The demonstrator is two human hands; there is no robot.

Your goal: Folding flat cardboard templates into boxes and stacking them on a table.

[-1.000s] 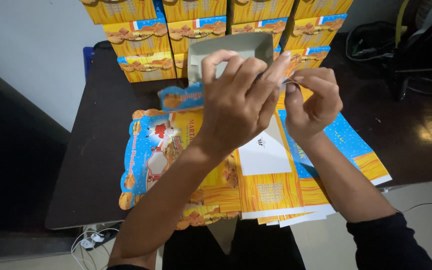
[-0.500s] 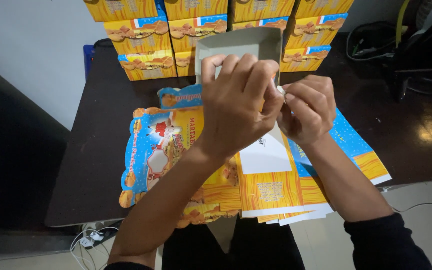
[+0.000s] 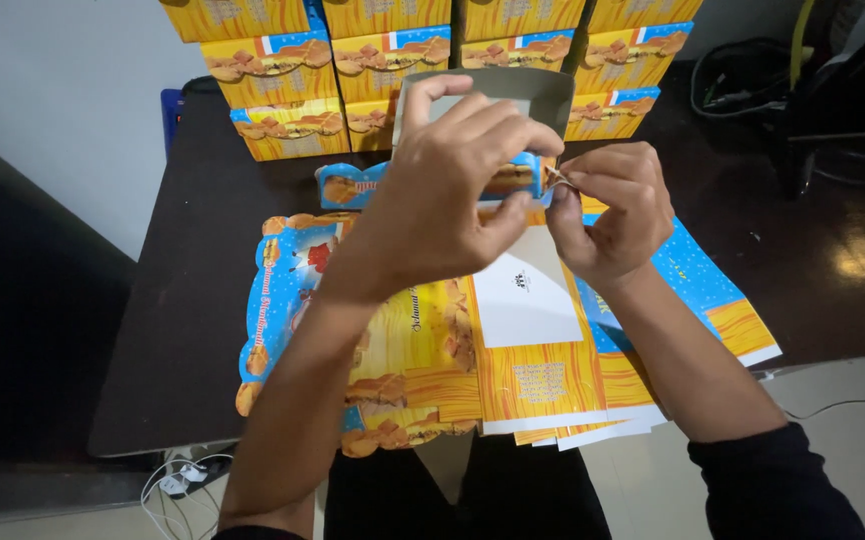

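Both hands work on a half-folded cardboard box (image 3: 493,100), grey inside and printed blue and yellow outside, held above the table. My left hand (image 3: 443,190) covers the box's front wall from above, fingers curled over its edge. My right hand (image 3: 608,210) pinches a small flap at the box's right corner between thumb and fingertips. Under the hands lies a stack of flat, unfolded box blanks (image 3: 423,350) in yellow, orange and blue, reaching to the table's near edge.
Finished yellow and blue boxes (image 3: 283,100) are stacked in rows at the back of the dark table (image 3: 193,300). A dark chair and cables (image 3: 803,90) stand at the far right. White cables (image 3: 178,480) lie on the floor at the lower left.
The box's grey back flap has come upright and the box has dropped slightly. My right hand moved in to the right corner and closed on the flap there.
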